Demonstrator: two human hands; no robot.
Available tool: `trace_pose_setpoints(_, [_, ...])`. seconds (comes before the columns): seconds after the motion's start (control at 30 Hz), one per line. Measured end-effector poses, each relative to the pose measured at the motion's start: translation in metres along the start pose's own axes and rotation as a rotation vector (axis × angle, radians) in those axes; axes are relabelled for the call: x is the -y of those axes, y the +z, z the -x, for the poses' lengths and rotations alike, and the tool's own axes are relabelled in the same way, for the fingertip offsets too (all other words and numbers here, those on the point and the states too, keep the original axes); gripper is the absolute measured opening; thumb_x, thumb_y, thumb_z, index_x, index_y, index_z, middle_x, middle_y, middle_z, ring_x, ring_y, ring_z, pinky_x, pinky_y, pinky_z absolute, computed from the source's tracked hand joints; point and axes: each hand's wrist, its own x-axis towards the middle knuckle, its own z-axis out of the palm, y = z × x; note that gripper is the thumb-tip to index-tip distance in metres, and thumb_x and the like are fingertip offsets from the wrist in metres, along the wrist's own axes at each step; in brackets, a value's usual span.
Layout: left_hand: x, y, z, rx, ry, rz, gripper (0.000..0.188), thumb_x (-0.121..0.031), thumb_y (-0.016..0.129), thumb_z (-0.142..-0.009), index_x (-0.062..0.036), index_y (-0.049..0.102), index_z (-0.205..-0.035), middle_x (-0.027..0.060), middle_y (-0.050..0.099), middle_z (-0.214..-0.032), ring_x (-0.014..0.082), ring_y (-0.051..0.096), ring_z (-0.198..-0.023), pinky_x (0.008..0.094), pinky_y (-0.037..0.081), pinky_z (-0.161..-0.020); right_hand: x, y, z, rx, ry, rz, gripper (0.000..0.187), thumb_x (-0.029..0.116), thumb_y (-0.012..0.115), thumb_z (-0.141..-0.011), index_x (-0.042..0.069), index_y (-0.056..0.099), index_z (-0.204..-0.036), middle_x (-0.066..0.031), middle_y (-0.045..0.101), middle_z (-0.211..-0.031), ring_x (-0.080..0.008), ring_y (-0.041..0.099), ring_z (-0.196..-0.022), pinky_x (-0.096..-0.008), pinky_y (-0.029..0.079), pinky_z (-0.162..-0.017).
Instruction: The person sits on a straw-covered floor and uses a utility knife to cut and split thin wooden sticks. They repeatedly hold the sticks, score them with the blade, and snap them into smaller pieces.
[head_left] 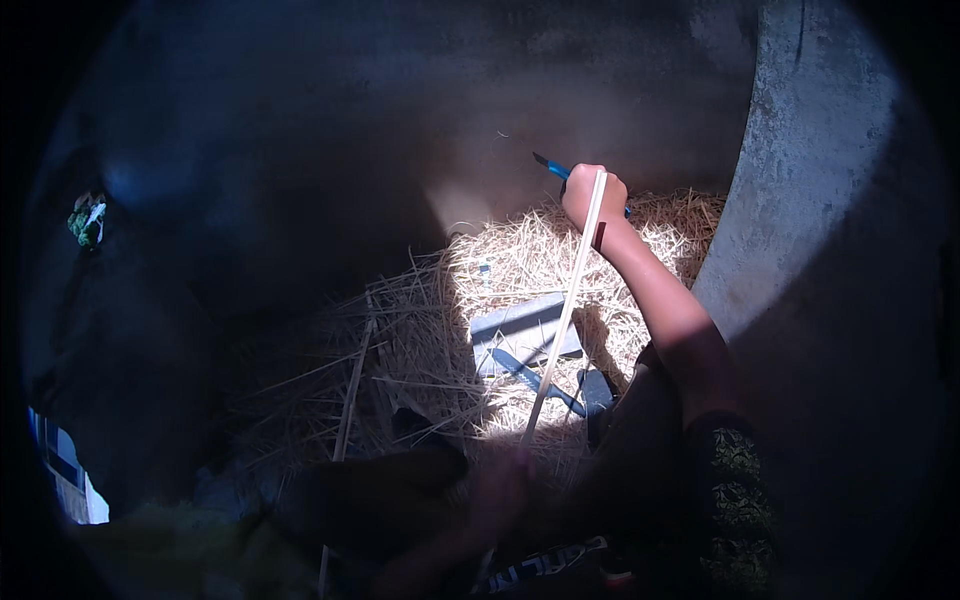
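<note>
My right hand [592,196] is closed in a fist around a blue-handled knife [557,168], its dark blade pointing up and left. A long, thin pale strip of wood or bamboo [562,322] slants up from my left hand [502,487]. The strip's upper end crosses in front of my right hand; whether it touches the hand I cannot tell. My left hand lies in deep shadow, closed around the strip's lower part. Beneath the strip, a dark saw-like blade [518,370] rests on the straw beside a grey block [520,327].
Loose straw or shavings [410,310] cover the sunlit ground. A dark, blocky object [597,388] sits near my right knee. Another thin strip [354,390] leans at the left. A dark wall [330,130] stands ahead, and a curved grey wall [790,190] at the right.
</note>
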Motion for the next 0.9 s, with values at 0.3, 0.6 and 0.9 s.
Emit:
trace_pose_setpoints(0.3, [-0.011,-0.021,-0.02,-0.015,-0.15,0.669,0.03,-0.038,0.044,-0.108,-0.0114,0.049,-0.095,-0.0047,0.045,-0.069,0.0037,0.041,-0.056,0.0219,0.037,-0.048,0.023,-0.028,0.056,0.04,-0.08,-0.363,0.014,0.018,0.068,-0.08,0.007,0.074,-0.087,-0.0184,0.069,-0.072,-0.0365,0.071,-0.073,-0.0477,0.056,-0.072])
trace_pose_setpoints(0.6, [-0.028,-0.042,-0.017,-0.218,-0.226,0.587,0.028,-0.038,0.044,-0.107,-0.0152,0.048,-0.092,-0.0053,0.043,-0.066,0.0046,0.039,-0.052,0.022,0.032,-0.045,0.082,-0.008,0.141,-0.089,-0.82,-0.297,0.013,0.01,0.059,-0.082,0.006,0.057,-0.07,-0.0078,0.06,-0.054,-0.0245,0.065,-0.046,-0.0378,0.05,-0.041])
trace_pose_setpoints(0.9, [-0.024,-0.033,-0.017,-0.228,-0.191,0.491,0.029,-0.039,0.044,-0.107,-0.0155,0.046,-0.09,-0.005,0.04,-0.063,0.0047,0.037,-0.05,0.0223,0.031,-0.044,0.051,0.008,0.049,-0.313,-0.532,-0.072,0.015,0.01,0.061,-0.083,0.004,0.06,-0.069,-0.0131,0.064,-0.057,-0.0298,0.069,-0.054,-0.0393,0.054,-0.047])
